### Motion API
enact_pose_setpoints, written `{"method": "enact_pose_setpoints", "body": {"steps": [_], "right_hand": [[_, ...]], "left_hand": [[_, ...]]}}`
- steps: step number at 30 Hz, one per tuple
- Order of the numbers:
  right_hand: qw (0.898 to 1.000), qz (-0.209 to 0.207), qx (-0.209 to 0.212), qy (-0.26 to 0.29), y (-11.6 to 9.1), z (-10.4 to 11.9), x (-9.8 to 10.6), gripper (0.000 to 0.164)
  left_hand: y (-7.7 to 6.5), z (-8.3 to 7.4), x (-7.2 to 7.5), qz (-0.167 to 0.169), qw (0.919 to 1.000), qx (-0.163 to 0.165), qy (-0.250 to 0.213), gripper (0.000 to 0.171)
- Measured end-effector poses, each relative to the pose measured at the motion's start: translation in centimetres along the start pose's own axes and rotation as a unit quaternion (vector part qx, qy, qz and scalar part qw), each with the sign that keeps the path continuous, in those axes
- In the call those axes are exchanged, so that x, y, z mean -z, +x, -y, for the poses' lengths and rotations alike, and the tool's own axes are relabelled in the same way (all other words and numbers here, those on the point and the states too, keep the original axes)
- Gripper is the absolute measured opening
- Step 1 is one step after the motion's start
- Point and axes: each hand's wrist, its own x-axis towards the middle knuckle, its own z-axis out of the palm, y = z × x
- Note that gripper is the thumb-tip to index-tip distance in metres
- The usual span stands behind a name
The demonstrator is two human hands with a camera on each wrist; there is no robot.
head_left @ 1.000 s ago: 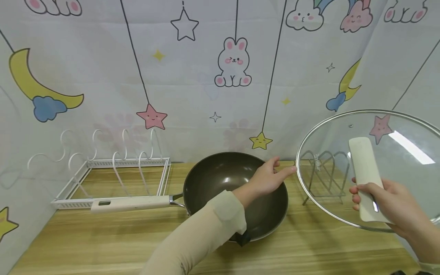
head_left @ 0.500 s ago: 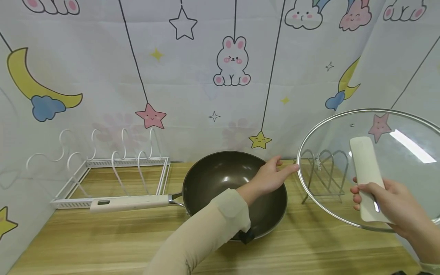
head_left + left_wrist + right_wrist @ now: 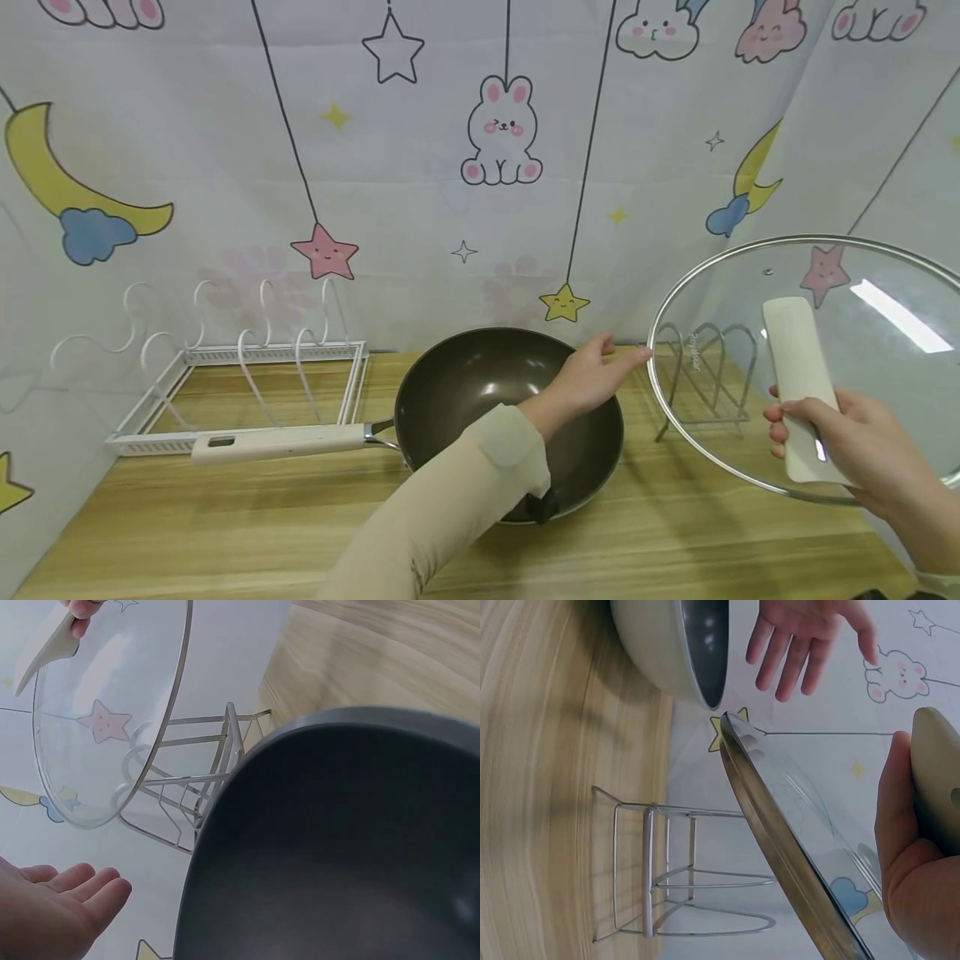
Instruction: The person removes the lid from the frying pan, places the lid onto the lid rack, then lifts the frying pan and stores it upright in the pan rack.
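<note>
My right hand (image 3: pixel 862 437) grips the cream handle (image 3: pixel 798 350) of a large round glass lid (image 3: pixel 720 283). The lid has a metal rim and is held up, tilted, at the right. My left hand (image 3: pixel 588 379) reaches over the wok (image 3: pixel 472 392) with its fingers extended and nothing in it. In the head view its fingertip meets the lid's left rim, but the right wrist view shows a gap between the hand and the lid rim (image 3: pixel 780 840). The dark-lined wok sits on the table, its long cream handle (image 3: pixel 281 444) pointing left. My left forearm covers part of the wok.
A white wire rack (image 3: pixel 153 444) stands at the back left, behind the wok's handle. A small metal wire rack (image 3: pixel 649 870) stands at the right, partly seen through the lid. Behind the wooden table (image 3: pixel 247 533) hangs a printed curtain (image 3: pixel 420 192).
The whole head view has shifted slightly left and up. Both hands stay nearly where they were, the right one still holding the lid by its handle.
</note>
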Motion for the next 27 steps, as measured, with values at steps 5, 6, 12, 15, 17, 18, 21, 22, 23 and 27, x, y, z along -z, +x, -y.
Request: {"method": "enact_pose_setpoints", "body": {"steps": [5, 6, 12, 15, 17, 18, 21, 22, 23, 27], "right_hand": [[1.000, -0.005, -0.004, -0.014, 0.0, -0.1, 0.1, 0.010], [1.000, -0.004, -0.001, -0.017, 0.0, -0.2, 0.1, 0.010], [1.000, -0.006, 0.005, -0.017, 0.1, -0.4, 0.4, 0.010], [1.000, -0.010, 0.000, -0.019, 0.0, -0.4, 0.4, 0.011], [1.000, -0.010, -0.002, -0.027, 0.0, -0.4, 0.4, 0.012], [0.999, -0.011, -0.003, -0.031, -0.1, -0.4, 0.4, 0.012], [0.999, -0.014, -0.005, -0.044, -0.1, -0.3, 0.5, 0.013], [0.999, -0.015, -0.004, -0.043, -0.1, -0.2, 0.4, 0.013], [0.999, -0.016, -0.004, -0.044, -0.2, -0.1, 0.4, 0.013], [0.999, -0.016, -0.002, -0.033, -0.3, 0.2, 0.4, 0.012]], "left_hand": [[0.3, -0.1, 0.1, -0.003, 0.9999, -0.002, -0.017, 0.079], [0.3, -0.1, 0.2, -0.004, 0.9998, -0.001, -0.018, 0.079], [0.6, -0.1, 0.3, -0.008, 0.9998, 0.006, -0.018, 0.078], [0.8, -0.1, 0.2, -0.012, 0.9997, 0.010, -0.018, 0.078], [0.9, -0.1, 0.1, -0.013, 0.9997, 0.010, -0.018, 0.078], [1.0, -0.1, 0.1, -0.015, 0.9997, 0.009, -0.018, 0.078], [1.2, -0.1, -0.1, -0.018, 0.9997, 0.007, -0.018, 0.079], [1.2, -0.1, -0.2, -0.018, 0.9996, 0.006, -0.019, 0.079], [1.3, -0.1, -0.2, -0.019, 0.9996, 0.007, -0.020, 0.079], [1.5, -0.2, -0.5, -0.017, 0.9995, 0.010, -0.026, 0.078]]}}
